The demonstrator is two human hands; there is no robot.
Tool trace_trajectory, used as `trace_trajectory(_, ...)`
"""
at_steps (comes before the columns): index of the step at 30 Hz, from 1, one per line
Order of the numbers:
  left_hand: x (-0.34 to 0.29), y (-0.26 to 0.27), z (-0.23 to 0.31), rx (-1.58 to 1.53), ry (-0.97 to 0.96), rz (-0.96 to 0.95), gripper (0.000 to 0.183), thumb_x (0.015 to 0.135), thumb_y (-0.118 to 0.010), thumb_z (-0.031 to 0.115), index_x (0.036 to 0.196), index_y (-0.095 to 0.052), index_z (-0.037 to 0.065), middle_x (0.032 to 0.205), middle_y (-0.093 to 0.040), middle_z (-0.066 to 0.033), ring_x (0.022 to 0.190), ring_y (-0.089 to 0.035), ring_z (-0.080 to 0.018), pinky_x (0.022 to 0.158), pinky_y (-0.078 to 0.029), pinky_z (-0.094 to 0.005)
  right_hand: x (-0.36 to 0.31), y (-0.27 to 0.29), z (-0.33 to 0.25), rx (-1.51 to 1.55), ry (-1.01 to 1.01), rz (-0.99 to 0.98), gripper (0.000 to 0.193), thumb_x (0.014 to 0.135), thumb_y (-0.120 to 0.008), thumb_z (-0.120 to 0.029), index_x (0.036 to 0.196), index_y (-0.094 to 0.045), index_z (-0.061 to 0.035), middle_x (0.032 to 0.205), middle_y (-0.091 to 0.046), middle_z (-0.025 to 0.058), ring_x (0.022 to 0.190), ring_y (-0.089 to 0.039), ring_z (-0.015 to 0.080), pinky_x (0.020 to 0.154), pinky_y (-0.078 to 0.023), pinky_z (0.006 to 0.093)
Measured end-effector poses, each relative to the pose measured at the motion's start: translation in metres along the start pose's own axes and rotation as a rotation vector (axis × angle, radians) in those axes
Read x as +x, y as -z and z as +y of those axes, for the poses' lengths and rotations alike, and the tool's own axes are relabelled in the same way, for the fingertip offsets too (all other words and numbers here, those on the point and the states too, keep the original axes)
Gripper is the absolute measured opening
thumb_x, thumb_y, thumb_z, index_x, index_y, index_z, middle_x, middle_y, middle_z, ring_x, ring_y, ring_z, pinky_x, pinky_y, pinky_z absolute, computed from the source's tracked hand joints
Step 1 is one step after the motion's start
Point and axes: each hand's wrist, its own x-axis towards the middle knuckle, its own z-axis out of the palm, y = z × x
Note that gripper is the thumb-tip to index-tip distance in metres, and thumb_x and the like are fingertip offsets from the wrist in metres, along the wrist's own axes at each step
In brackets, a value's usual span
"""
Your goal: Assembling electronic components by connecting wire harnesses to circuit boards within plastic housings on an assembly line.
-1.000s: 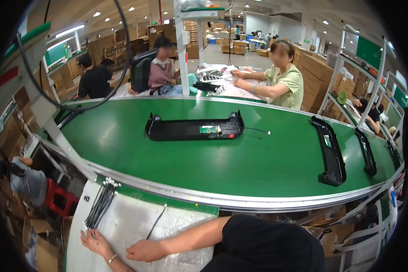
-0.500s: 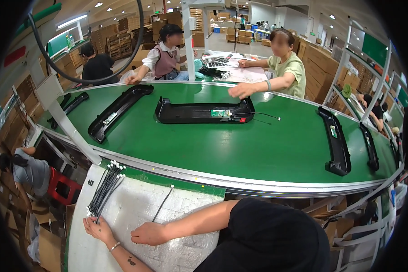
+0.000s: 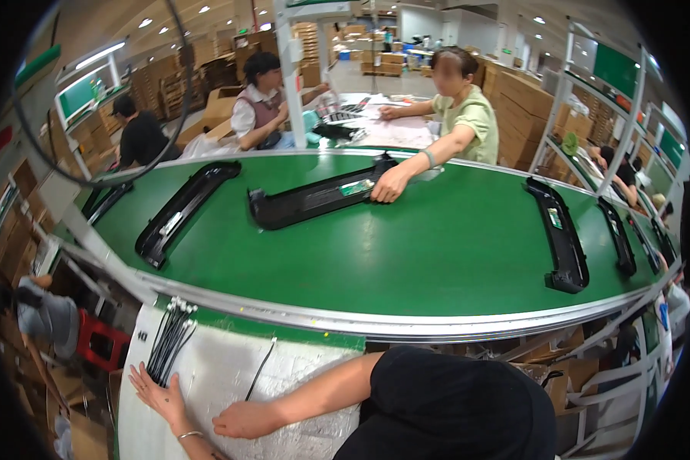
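On the white padded worktop, a bundle of thin black cables with white connectors lies at the left. My left hand is at its near end, thumb and fingers spread, partly covering the cable ends. My right hand rests on the worktop to the right with its fingers curled closed; what they hold, if anything, is hidden. A single black cable with a white tip runs down behind my right wrist, its lower end out of sight.
Beyond the worktop runs a green conveyor belt with a metal edge. Long black plastic housings with small circuit boards lie on it. Across the belt, a co-worker's hand grips another black housing. A metal post stands at the left.
My left hand has opened, its fingers spreading at the bundle. My right hand stays closed in place. The co-worker has grasped the middle housing and tilted it; the view has shifted slightly.
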Motion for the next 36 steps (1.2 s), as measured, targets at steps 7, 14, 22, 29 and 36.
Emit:
trace_trajectory(7, 0.049, -0.018, -0.054, 0.193, -0.284, -0.237, 0.067, 0.075, -0.066, 0.032, 0.130, -0.039, 0.004, 0.140, -0.031, -0.0202, 0.129, -0.028, -0.0378, 0.102, -0.025, -0.0517, 0.004, 0.017, -0.016, 0.108, 0.028, -0.041, 0.010, 0.081, -0.047, -0.011, 0.084, -0.053, -0.0039, 0.083, -0.055, 0.0153, 0.073, -0.057, 0.0344, 0.060, -0.046, 0.0437)
trace_trajectory(14, 0.044, -0.039, -0.032, 0.183, -0.277, -0.237, 0.044, 0.086, -0.053, 0.034, 0.111, -0.050, -0.003, 0.104, -0.051, -0.0235, 0.096, -0.046, -0.0394, 0.084, -0.038, -0.0454, 0.000, 0.011, -0.005, 0.133, -0.012, -0.079, 0.011, 0.080, -0.047, -0.012, 0.082, -0.054, -0.0041, 0.083, -0.055, 0.0147, 0.072, -0.058, 0.0334, 0.059, -0.047, 0.0433)
trace_trajectory(22, 0.045, -0.021, 0.005, 0.364, -0.151, -0.266, 0.045, 0.084, -0.057, 0.029, 0.123, -0.048, 0.009, 0.123, -0.044, -0.0258, 0.112, -0.042, -0.0393, 0.091, -0.036, -0.0459, 0.006, -0.022, 0.014, 0.154, 0.015, 0.097, 0.011, 0.074, -0.051, -0.009, 0.081, -0.051, -0.0005, 0.080, -0.053, 0.0145, 0.065, -0.058, 0.0334, 0.056, -0.047, 0.0430)
trace_trajectory(29, -0.027, -0.019, 0.010, -0.156, -0.217, -0.233, 0.055, 0.086, -0.054, 0.027, 0.134, -0.036, 0.008, 0.137, -0.033, -0.0231, 0.127, -0.029, -0.0381, 0.105, -0.022, -0.0465, 0.008, -0.014, 0.004, -0.023, 0.068, 0.008, 0.014, 0.074, -0.053, -0.013, 0.080, -0.050, -0.0009, 0.080, -0.051, 0.0120, 0.066, -0.058, 0.0273, 0.054, -0.048, 0.0375)
trace_trajectory(36, -0.057, 0.001, 0.048, -0.044, -0.163, -0.414, 0.056, 0.086, -0.052, 0.032, 0.135, -0.036, 0.009, 0.142, -0.027, -0.0202, 0.132, -0.023, -0.0367, 0.107, -0.015, -0.0498, -0.013, 0.063, -0.003, -0.205, 0.012, -0.037, 0.013, 0.073, -0.055, -0.012, 0.077, -0.055, -0.0002, 0.075, -0.054, 0.0139, 0.061, -0.060, 0.0275, 0.049, -0.049, 0.0381)
